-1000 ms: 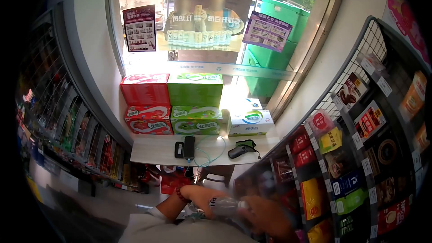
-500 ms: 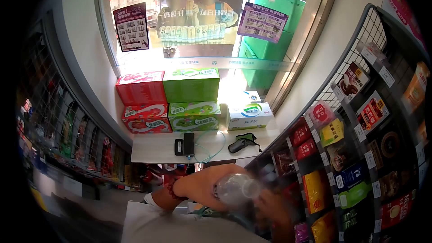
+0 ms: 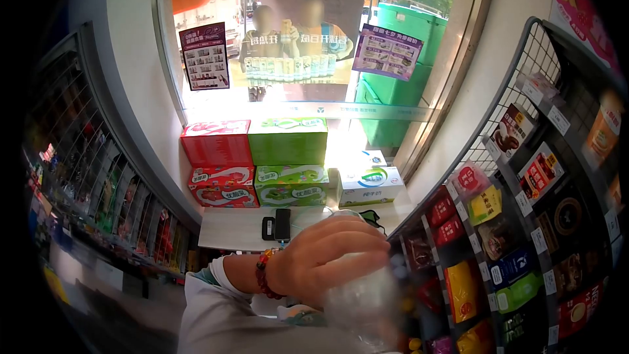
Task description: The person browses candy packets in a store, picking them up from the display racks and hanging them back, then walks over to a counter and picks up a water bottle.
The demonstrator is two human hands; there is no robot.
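My left hand [image 3: 331, 255], with a red beaded bracelet at its wrist, reaches in from the lower left across the middle of the view. Its fingers are closed round a clear plastic bottle [image 3: 363, 305], which shows blurred below the fingers. The hand covers part of the bottle, so which end is up I cannot tell. My right hand does not show; the lower right is blurred. Just beyond my left hand is a pale ledge [image 3: 226, 229] with a black device [image 3: 282, 224] on it, and a dark pouch-like item [image 3: 371, 218] is partly hidden behind the hand.
Red cartons [image 3: 223, 187], green cartons [image 3: 291, 186] and a white carton [image 3: 370, 187] stand along the window. A rack of packaged goods [image 3: 504, 249] closes in on the right. Another wire rack [image 3: 124, 196] is at left. Green bins [image 3: 406, 72] stand outside the glass.
My left hand has risen and turned, its back now facing me, with the bottle lower beneath it. My blurred right hand has gone from sight. The whole view has shifted slightly.
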